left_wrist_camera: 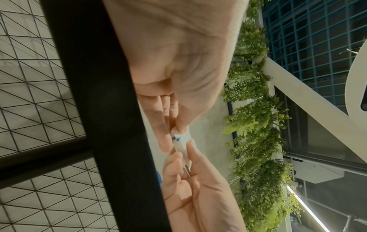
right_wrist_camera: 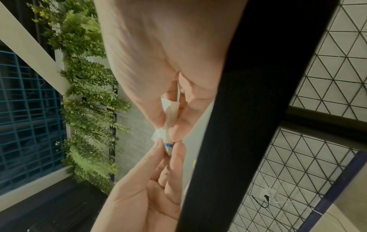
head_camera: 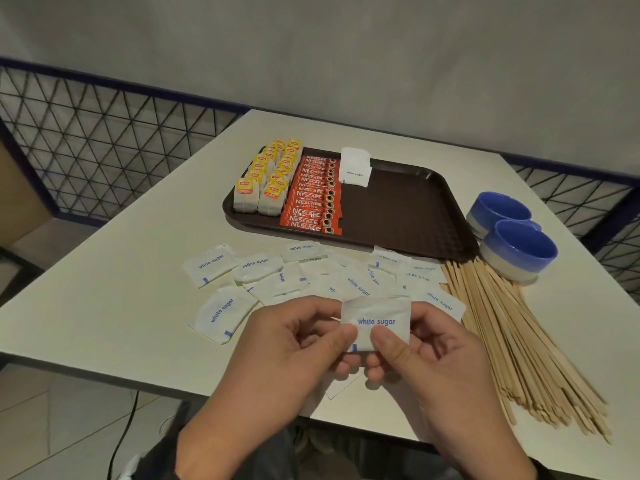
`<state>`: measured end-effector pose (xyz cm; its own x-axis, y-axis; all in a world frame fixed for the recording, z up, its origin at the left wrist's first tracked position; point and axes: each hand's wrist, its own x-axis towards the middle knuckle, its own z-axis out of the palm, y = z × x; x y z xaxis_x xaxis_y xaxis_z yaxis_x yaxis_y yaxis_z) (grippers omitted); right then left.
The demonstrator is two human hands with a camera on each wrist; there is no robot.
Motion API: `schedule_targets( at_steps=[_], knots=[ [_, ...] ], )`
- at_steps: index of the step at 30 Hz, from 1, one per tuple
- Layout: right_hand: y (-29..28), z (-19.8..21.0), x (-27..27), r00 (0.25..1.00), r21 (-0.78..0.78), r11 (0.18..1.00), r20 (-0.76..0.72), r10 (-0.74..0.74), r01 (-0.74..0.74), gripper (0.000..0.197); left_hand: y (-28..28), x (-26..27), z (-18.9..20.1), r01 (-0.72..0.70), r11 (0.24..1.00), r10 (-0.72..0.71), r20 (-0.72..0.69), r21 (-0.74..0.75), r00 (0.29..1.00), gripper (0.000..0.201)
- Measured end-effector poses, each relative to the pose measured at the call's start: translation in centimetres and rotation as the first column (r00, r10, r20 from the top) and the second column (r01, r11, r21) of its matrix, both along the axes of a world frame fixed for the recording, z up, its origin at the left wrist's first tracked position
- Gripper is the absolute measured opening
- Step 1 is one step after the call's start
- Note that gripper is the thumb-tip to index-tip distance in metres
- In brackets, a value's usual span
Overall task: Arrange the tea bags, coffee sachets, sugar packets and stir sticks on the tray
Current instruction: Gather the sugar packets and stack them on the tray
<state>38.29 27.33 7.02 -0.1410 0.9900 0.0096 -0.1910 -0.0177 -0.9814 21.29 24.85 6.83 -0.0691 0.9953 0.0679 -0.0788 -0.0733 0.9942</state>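
Pinching a sugar packet (head_camera: 375,322) at lower centre of the frame, my left hand (head_camera: 294,344) and right hand (head_camera: 440,355) grip its bottom corners: light, limp paper, best held by edges.

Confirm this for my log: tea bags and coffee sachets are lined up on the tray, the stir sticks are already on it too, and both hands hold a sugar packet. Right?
Not quite. In the head view the stir sticks lie on the table, beside the tray, not on it. The tea bags and coffee sachets are lined up, and the left hand and right hand pinch a sugar packet.
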Motion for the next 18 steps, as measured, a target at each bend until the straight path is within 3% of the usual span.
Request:
schedule_targets(
  at_steps=[2,6,8,10,11,13,15,18],
  knots=[
    [0.0,0.0,0.1,1.0,-0.009,1.0,-0.007,0.001,-0.001,0.02,-0.1,0.0,0.0,-0.005,1.0,0.005,0.0,0.006,1.0,0.011],
    [-0.2,0.1,0.3,0.998,-0.05,0.998,-0.055,0.038,-0.04,0.049,-0.3,0.0,-0.1,0.004,1.0,-0.004,0.019,0.023,1.0,0.014],
    [-0.5,1.0,0.7,0.997,-0.09,0.993,0.002,0.072,-0.071,0.034,-0.5,-0.2,-0.5,0.019,0.999,-0.019,-0.004,0.027,1.0,0.016],
    [-0.5,3.0,1.3,0.967,-0.074,0.987,0.203,0.157,-0.144,0.005,-0.8,-0.2,-0.5,0.031,0.998,-0.027,-0.057,0.061,0.998,0.015],
    [-0.2,4.2,1.8,0.921,-0.04,0.98,0.336,0.195,-0.193,0.009,-0.9,-0.3,-0.5,0.037,0.994,-0.025,-0.113,0.105,0.993,0.015],
    [1.0,7.3,2.4,0.822,0.051,0.957,0.526,0.218,-0.286,0.017,-0.9,-0.9,-0.2,-0.017,0.976,0.07,-0.243,0.216,0.968,0.019],
    [3.3,10.2,2.3,0.796,0.134,0.953,0.588,0.144,-0.272,0.013,-0.6,-2.6,-0.2,-0.155,0.935,0.255,-0.305,0.318,0.918,0.019],
    [9.3,12.7,1.8,0.826,0.167,0.978,0.564,0.013,-0.128,0.009,-0.8,-5.3,-0.7,-0.371,0.827,0.545,-0.437,0.423,0.716,0.014]
  ],
)
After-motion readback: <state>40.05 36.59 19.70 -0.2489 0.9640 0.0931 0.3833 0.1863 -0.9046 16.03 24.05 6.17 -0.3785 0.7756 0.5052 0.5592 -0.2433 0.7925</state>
